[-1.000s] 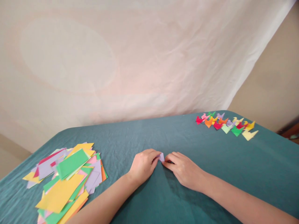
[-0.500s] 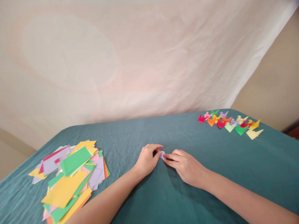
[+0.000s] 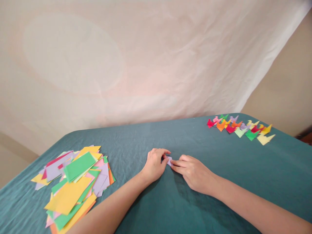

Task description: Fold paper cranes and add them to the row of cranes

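Note:
A small lilac folded paper piece [image 3: 169, 160] lies on the teal tablecloth [image 3: 200, 208] near the middle of the table. My left hand [image 3: 154, 164] rests on the cloth to its left, fingers curled and pinching the piece's left edge. My right hand [image 3: 192, 172] lies palm down on its right, index finger and thumb pressed onto the same piece. Most of the paper is hidden under my fingertips.
A loose heap of coloured paper rectangles [image 3: 73, 182], green, yellow, lilac, pink and orange, lies at the left front. Several small folded paper figures [image 3: 240, 128] in mixed colours sit in a cluster at the far right. A cream cloth backdrop [image 3: 122, 65] hangs behind the table.
Both hands have stayed on the lilac piece with small finger shifts. The view has tilted slightly, so hands and papers sit a little higher in the picture.

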Available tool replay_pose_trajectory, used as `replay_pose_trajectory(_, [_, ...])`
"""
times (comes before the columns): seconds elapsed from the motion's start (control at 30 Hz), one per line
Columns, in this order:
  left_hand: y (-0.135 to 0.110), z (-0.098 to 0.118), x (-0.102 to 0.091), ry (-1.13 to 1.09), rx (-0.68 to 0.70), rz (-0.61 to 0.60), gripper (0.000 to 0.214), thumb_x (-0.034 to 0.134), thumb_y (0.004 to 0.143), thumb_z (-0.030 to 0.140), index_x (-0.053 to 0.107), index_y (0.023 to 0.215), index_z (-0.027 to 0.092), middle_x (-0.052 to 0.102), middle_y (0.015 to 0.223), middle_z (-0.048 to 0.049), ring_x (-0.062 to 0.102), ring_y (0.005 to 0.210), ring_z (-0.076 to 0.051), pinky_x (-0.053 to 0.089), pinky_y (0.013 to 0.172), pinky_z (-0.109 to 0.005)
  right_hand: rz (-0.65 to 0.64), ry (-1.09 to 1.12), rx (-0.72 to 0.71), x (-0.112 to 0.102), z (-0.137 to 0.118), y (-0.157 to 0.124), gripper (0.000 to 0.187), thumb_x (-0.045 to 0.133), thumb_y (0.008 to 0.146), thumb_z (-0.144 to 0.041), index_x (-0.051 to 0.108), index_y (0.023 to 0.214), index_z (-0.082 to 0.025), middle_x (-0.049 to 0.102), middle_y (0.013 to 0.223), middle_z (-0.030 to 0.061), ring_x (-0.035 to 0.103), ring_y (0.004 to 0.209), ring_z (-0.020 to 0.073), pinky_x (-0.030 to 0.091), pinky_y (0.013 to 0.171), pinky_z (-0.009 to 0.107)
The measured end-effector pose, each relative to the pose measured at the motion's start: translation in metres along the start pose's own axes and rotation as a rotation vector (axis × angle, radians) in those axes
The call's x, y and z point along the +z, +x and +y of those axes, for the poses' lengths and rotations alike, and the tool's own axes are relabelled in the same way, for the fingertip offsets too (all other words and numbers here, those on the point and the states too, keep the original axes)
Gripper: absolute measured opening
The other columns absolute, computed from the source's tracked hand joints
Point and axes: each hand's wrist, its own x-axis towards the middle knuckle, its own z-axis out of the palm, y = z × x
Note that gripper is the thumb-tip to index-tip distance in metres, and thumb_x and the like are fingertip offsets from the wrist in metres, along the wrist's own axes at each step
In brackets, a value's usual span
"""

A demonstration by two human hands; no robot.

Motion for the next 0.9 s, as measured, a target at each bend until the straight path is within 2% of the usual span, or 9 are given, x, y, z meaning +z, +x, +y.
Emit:
replay_pose_trajectory(0.5, [-0.0024, -0.0019, 0.0009, 0.027, 0.025, 0.024, 0.019, 0.053, 0.082, 0.019, 0.062, 0.098, 0.022, 0.064, 0.083, -0.0009, 0.058, 0.087, -0.018, 0.041, 0.085, -0.033, 0.022, -0.010, -0.010, 0.0009, -0.0013, -0.0001, 0.036, 0.039, 0.087, -0.010, 0.056, 0.118, -0.015, 0.062, 0.113, 0.0095, 0.052, 0.086, 0.0192, 0.048, 0.075, 0.034])
replay_pose_trajectory(0.9, [-0.0023, -0.0009, -0.0002, 0.029, 0.028, 0.017, 0.020, 0.052, 0.082, 0.018, 0.061, 0.100, 0.021, 0.063, 0.086, -0.0011, 0.056, 0.087, -0.018, 0.040, 0.084, -0.033, -0.021, -0.032, -0.001, 0.0011, -0.0012, -0.0002, 0.035, 0.039, 0.089, -0.012, 0.055, 0.119, -0.015, 0.060, 0.114, 0.0094, 0.051, 0.087, 0.0200, 0.047, 0.075, 0.036])
